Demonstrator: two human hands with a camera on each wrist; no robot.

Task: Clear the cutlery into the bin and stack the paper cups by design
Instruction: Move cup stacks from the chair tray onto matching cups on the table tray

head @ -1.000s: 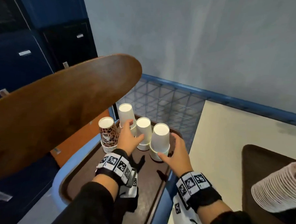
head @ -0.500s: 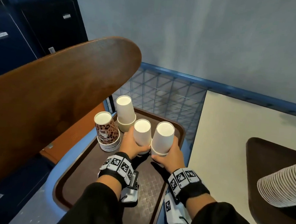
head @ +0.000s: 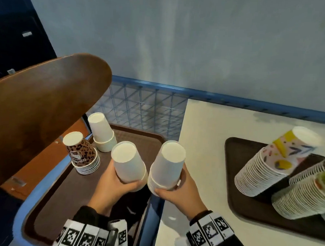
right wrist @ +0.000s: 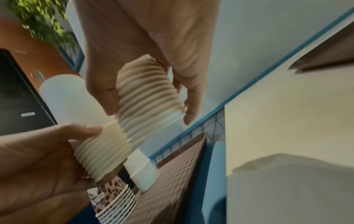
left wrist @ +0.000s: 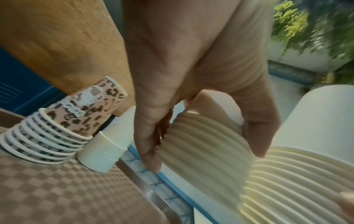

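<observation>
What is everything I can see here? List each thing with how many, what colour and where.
plain cup stacks in hand: two, white, upside down, one held by each hand above the left tray
plain cup stack on tray: one, white, upside down, at the tray's far left
leopard cup stack: one, brown spotted, upside down, left edge of the tray
left tray: one, dark brown, in a blue frame
right tray: one, dark brown, on the pale counter
patterned cup stacks: several, tall, leaning, on the right tray
counter: one, cream, right
wire grid: one, blue, behind the left tray
left hand: grips one white stack
right hand: grips the other
</observation>
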